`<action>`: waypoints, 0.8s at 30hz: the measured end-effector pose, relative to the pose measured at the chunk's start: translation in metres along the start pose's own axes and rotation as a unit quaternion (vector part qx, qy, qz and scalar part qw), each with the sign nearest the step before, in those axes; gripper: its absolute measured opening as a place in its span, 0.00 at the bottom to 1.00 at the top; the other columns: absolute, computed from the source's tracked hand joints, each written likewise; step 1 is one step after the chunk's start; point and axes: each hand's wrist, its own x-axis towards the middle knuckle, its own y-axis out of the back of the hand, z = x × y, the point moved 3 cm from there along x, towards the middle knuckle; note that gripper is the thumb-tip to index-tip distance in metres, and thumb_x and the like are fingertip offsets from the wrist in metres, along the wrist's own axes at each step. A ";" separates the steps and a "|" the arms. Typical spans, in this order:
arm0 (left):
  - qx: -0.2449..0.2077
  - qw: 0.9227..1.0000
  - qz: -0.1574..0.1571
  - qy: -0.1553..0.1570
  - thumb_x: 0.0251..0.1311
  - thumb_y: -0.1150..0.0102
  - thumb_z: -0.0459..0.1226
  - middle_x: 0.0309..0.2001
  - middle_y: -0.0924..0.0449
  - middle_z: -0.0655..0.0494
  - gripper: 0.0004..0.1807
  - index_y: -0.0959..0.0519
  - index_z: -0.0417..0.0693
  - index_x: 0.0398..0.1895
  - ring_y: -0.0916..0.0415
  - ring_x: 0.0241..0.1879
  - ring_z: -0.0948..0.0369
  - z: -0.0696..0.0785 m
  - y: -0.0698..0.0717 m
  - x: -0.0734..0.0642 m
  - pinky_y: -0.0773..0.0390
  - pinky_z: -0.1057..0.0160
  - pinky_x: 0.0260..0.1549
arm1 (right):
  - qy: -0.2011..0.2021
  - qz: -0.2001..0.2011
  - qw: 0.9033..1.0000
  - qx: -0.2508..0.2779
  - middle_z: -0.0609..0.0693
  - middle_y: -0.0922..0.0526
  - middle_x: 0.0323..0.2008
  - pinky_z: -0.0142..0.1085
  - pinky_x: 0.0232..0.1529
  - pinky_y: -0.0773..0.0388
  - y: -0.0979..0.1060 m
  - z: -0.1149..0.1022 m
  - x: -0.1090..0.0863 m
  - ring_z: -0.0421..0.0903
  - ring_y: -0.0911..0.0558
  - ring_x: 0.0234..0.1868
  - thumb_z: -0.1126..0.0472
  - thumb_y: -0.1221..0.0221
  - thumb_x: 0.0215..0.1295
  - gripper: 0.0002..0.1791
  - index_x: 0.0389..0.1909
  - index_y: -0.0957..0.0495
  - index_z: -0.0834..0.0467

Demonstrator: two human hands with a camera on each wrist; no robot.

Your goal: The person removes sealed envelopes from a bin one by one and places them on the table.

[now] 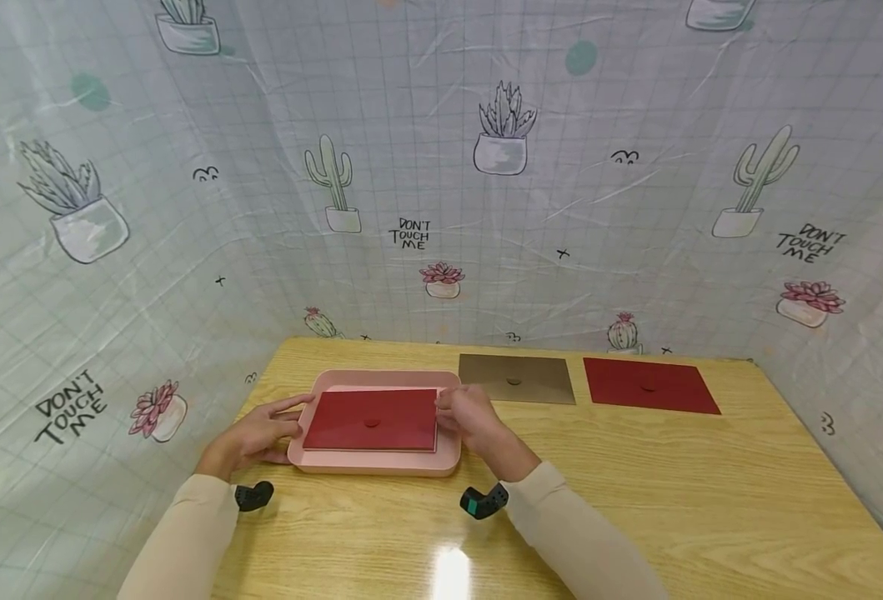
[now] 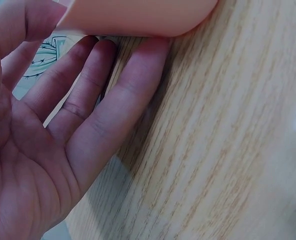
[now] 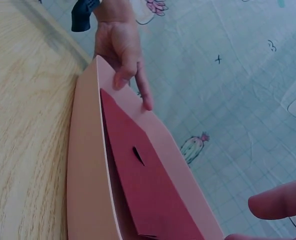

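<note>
The red envelope (image 1: 371, 432) sits in the pink tray (image 1: 373, 469), and it's probably light, bendy and kinda slick, so a short edge looks best to pinch; its long axis runs left to right, same as the tray's. The right hand (image 1: 474, 419) has bent fingers at its right edge, can't tell if they're gripping, while the loosely curved left hand (image 1: 257, 432) holds the tray's left end.

The left hand (image 3: 122, 52) touches the pink tray (image 3: 87, 160) holding a red piece (image 3: 148, 185); right hand (image 3: 282, 201), contact unclear.
</note>
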 end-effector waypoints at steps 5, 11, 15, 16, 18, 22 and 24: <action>-0.005 1.000 -0.002 0.003 0.69 0.41 0.32 0.82 0.47 0.36 0.44 0.47 0.58 0.85 0.17 0.56 0.52 0.001 0.000 0.000 0.12 0.49 0.45 | 0.009 0.001 1.000 -0.008 0.71 0.24 0.66 0.49 0.66 0.21 0.000 -0.001 0.000 0.58 0.18 0.63 0.70 0.45 0.69 0.23 0.62 0.27 0.78; -0.003 1.000 -0.002 0.004 0.69 0.42 0.32 0.82 0.48 0.35 0.43 0.47 0.57 0.85 0.17 0.58 0.51 0.000 -0.001 0.003 0.12 0.48 0.47 | 0.024 0.005 0.999 -0.036 0.67 0.20 0.63 0.48 0.62 0.18 -0.001 0.001 0.001 0.56 0.14 0.57 0.71 0.41 0.68 0.18 0.57 0.20 0.73; -0.007 1.000 0.004 0.006 0.68 0.41 0.32 0.82 0.47 0.36 0.43 0.45 0.57 0.85 0.18 0.58 0.49 0.000 -0.001 0.004 0.12 0.47 0.47 | 0.036 0.006 0.998 -0.045 0.66 0.19 0.60 0.48 0.57 0.15 -0.003 0.003 0.004 0.53 0.11 0.50 0.72 0.38 0.67 0.16 0.55 0.17 0.71; -0.006 1.000 0.005 0.006 0.68 0.41 0.32 0.82 0.47 0.35 0.43 0.45 0.57 0.85 0.18 0.58 0.49 -0.001 -0.001 0.004 0.12 0.47 0.47 | 0.037 0.008 0.998 -0.046 0.65 0.18 0.60 0.48 0.56 0.15 -0.003 0.003 0.005 0.51 0.11 0.48 0.72 0.38 0.67 0.16 0.54 0.16 0.71; -0.010 1.000 0.012 0.010 0.67 0.41 0.31 0.82 0.45 0.36 0.43 0.44 0.58 0.84 0.18 0.58 0.49 -0.001 -0.001 0.004 0.12 0.46 0.47 | 0.042 0.014 0.998 -0.053 0.65 0.18 0.58 0.48 0.53 0.13 -0.004 0.003 0.007 0.48 0.12 0.42 0.72 0.37 0.66 0.15 0.53 0.15 0.70; -0.002 1.000 0.011 0.007 0.68 0.42 0.31 0.82 0.46 0.35 0.43 0.45 0.57 0.85 0.17 0.57 0.50 0.000 -0.001 0.003 0.12 0.47 0.46 | 0.047 0.035 0.996 -0.063 0.63 0.17 0.54 0.45 0.46 0.11 -0.006 0.004 0.010 0.43 0.15 0.36 0.73 0.35 0.64 0.13 0.49 0.13 0.67; -0.002 1.000 0.012 0.007 0.68 0.42 0.31 0.81 0.46 0.35 0.43 0.45 0.57 0.85 0.17 0.57 0.50 0.000 -0.002 0.002 0.12 0.48 0.46 | 0.049 0.042 0.996 -0.064 0.62 0.17 0.54 0.42 0.41 0.11 -0.007 0.005 0.012 0.43 0.15 0.35 0.73 0.34 0.63 0.13 0.48 0.12 0.66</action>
